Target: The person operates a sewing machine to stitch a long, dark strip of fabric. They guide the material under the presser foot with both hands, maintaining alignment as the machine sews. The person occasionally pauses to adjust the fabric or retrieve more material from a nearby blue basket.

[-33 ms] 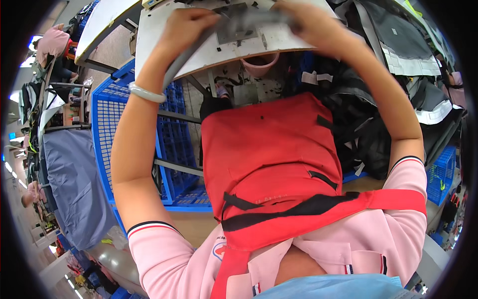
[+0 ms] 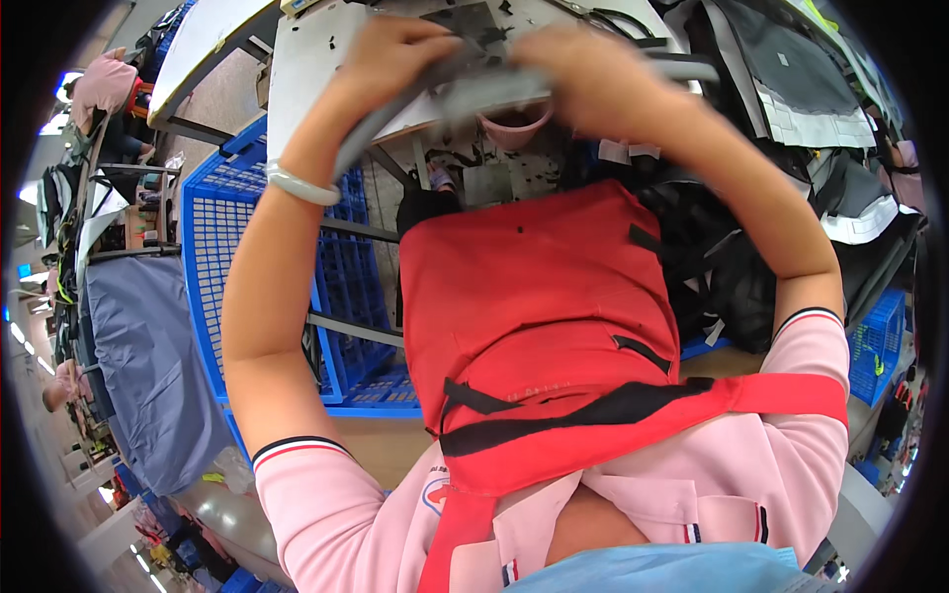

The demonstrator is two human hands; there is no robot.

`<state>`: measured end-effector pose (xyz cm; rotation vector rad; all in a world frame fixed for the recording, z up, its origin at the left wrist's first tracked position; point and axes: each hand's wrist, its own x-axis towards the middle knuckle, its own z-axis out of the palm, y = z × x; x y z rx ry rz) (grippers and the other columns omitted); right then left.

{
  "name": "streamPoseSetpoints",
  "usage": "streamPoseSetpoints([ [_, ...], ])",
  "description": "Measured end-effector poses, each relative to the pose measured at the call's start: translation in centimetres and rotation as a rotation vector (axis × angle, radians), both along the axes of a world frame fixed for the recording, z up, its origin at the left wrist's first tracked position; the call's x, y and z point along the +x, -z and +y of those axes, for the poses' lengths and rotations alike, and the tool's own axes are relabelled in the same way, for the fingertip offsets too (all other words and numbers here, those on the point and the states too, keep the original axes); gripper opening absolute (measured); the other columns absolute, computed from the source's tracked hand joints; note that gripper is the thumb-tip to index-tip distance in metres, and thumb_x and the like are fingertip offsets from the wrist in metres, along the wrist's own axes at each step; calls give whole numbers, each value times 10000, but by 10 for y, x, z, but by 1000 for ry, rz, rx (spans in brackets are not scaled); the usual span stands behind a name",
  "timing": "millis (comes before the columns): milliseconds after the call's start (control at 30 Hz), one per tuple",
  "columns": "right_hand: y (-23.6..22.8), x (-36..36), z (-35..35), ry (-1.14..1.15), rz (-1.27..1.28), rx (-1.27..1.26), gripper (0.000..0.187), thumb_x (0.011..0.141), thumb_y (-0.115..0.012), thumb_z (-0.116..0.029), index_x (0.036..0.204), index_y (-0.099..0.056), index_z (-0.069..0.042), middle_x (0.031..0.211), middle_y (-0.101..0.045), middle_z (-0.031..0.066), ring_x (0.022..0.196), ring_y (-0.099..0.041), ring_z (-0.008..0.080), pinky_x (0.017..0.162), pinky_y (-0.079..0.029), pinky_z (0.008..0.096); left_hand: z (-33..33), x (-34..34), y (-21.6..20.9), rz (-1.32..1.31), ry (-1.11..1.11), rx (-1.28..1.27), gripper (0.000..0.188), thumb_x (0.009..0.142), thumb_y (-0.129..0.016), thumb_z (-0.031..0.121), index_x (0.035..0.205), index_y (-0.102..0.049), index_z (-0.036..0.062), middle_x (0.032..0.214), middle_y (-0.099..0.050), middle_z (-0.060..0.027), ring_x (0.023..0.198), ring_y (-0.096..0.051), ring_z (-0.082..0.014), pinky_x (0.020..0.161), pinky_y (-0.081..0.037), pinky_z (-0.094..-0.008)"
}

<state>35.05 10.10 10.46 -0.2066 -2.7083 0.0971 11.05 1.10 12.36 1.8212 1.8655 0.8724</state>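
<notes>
A long grey strip (image 2: 370,131), its material too smeared to name, runs between my hands above the near edge of the white table (image 2: 308,87). Closed fingers of my left hand (image 2: 395,61) grip it, and one length trails down past my wrist. My right hand (image 2: 593,84), blurred by motion, is closed on the strip too, and a grey end juts out on its right side. Behind that hand lie dark-handled scissors (image 2: 615,20) on the tabletop. Small black scraps and a dark metal plate (image 2: 473,25) show on the table between and beyond my hands.
A red apron (image 2: 534,267) covers my lap. Blue plastic crates (image 2: 222,257) stand at the left, and a pink bin (image 2: 516,128) sits under the table. Black fabric pieces and straps (image 2: 727,262) are heaped at the right. A co-worker (image 2: 104,87) is at the far left.
Both hands have come nearer to me, and my right hand has moved left toward the other. The scissors now show behind it, and the strip's end sticks out to the right.
</notes>
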Motion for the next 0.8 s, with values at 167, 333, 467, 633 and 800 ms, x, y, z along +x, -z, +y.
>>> streamPoseSetpoints([
  [167, 33, -48, -100, -134, 30, 494, 177, 804, -590, -153, 948, -643, -65, 1057, -662, 105, 1039, -630, 253, 872, -512, 412, 0, 69, -1, -201, 163, 19, 298, 866, -702, 241, 1013, -734, -17, 910, -731, -69, 816, -631, -117, 766, -495, -263],
  [333, 3, -37, -56, 2, -119, 95, 346, 730, -714, -90, 1046, -577, -54, 896, -660, 138, 914, -645, 347, 816, -504, 437, -28, 16, 21, -327, 135, -99, 391, 964, -610, 357, 1086, -698, -4, 898, -691, -57, 877, -616, -131, 822, -474, -262],
  [467, -36, 18, -5, 57, 39, 17, 396, 705, -732, -53, 1069, -575, -48, 953, -646, 142, 988, -594, 374, 903, -447, 443, -78, -16, 37, -396, 57, -441, 408, 962, -610, 376, 1062, -685, -12, 783, -658, -56, 738, -592, -107, 701, -475, -238],
  [633, -28, 57, 15, 192, -50, -274, 634, 799, -689, -116, 1398, -483, -84, 1230, -588, 148, 1205, -504, 297, 1042, -388, 356, -79, -2, -2, -451, -20, -236, 357, 936, -664, 303, 1104, -689, -12, 741, -645, -44, 519, -478, -45, 473, -370, -192],
  [800, -79, 62, 17, 339, -58, -554, 697, 770, -712, -123, 1397, -441, 18, 943, -635, 122, 892, -617, 176, 784, -510, 321, -60, 4, -29, -390, -27, -42, 350, 906, -693, 269, 1110, -703, -15, 730, -641, -26, 515, -468, -41, 461, -358, -195],
])
